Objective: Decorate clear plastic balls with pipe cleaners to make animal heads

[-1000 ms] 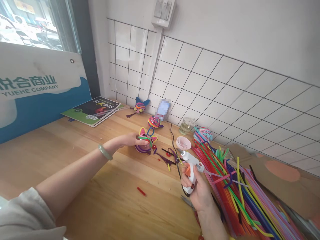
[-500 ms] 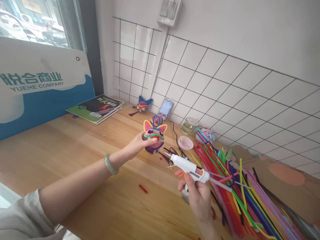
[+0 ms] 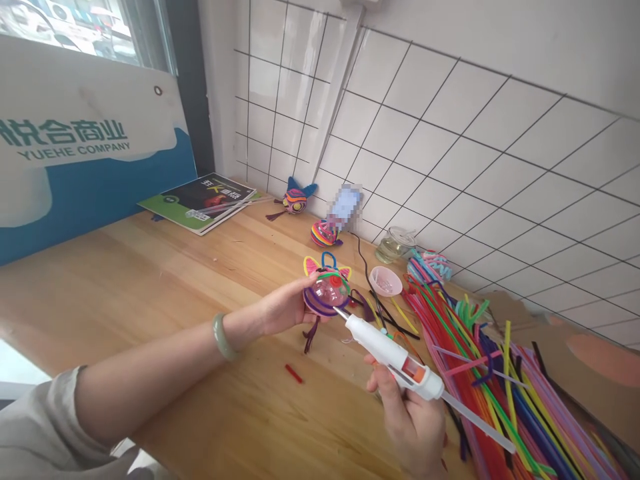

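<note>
My left hand (image 3: 289, 305) grips a clear round ornament (image 3: 327, 291) wrapped in pipe cleaners, with pink-and-yellow ears, a blue loop on top, purple rings and a dark tassel. In my right hand (image 3: 411, 417) is a white hot glue gun (image 3: 393, 350) with an orange trigger, its glue stick poking out of the back. The gun's metal nozzle points at the ornament's lower purple ring, very close to it; whether it touches I cannot tell. A short red pipe cleaner piece (image 3: 294, 373) lies on the wooden table (image 3: 220, 407) below.
Bundled colourful pipe cleaners (image 3: 480, 393) cover the right side beside brown cardboard (image 3: 575, 360). Along the wall stand two finished ornaments, a blurred phone (image 3: 346, 207), a glass jar (image 3: 395, 245), a pink bowl (image 3: 385, 281) and a striped bundle (image 3: 429, 267). Booklets (image 3: 200, 203) lie at back left.
The ornament has come down and right and tipped, showing its clear lower body. The glue gun has moved slightly down, and its nozzle is now at the ornament. The camera view has shifted.
</note>
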### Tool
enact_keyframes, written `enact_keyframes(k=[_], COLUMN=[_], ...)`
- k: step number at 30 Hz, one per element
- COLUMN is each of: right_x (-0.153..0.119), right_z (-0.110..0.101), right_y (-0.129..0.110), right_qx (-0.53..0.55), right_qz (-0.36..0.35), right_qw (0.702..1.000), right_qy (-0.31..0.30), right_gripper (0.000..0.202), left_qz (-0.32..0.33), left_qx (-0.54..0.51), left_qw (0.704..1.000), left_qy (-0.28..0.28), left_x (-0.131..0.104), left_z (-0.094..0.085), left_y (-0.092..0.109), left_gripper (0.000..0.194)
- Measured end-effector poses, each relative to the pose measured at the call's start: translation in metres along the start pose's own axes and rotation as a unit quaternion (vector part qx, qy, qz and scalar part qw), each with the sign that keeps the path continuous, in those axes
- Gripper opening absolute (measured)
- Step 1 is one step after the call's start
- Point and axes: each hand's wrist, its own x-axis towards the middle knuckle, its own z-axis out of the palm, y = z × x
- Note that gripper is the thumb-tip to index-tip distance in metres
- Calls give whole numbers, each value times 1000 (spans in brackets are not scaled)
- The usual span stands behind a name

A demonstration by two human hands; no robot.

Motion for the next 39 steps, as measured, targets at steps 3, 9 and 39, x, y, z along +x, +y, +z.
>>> enact_keyframes(k=[3, 9, 39], right_x=[0, 7, 11], right_z=[-1, -2, 2], right_y=[1, -4, -16], right_qx=[-12, -59, -262], right_qz=[1, -51, -246], right_qw=[1000, 997, 933], right_qy=[5, -7, 15], right_gripper=[30, 33, 37], left_qz=[18, 50, 66], left_qx=[22, 58, 105], left_qw=[1000, 997, 992], left_qy=[3, 6, -1], left_x=[-2, -5, -5], left_z=[0, 3, 6], left_y=[2, 2, -2], left_gripper=[41, 47, 57])
